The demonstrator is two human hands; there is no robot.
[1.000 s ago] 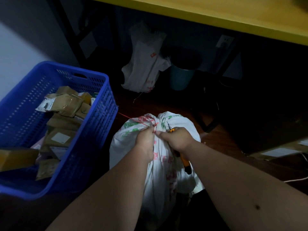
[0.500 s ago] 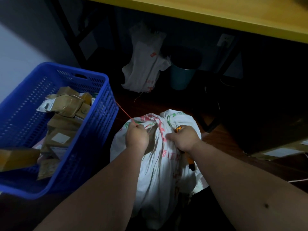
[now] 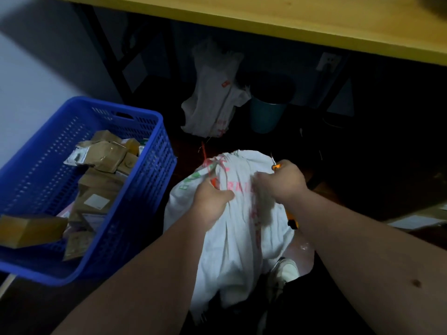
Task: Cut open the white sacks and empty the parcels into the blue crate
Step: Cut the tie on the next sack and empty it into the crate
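Just right of the blue perforated plastic crate [image 3: 135,189], left hand [image 3: 210,201] now fisted on the white woven sack [image 3: 237,226] neck w/ red string [image 3: 219,170] loosened, right hand [image 3: 283,182] gripping orange-handled cutter [image 3: 275,166] + cloth, hands pulled apart vs a sec ago, so prob opening.

Dim, deep shadow under table, motion-blurred hands, wide-angle edge bending
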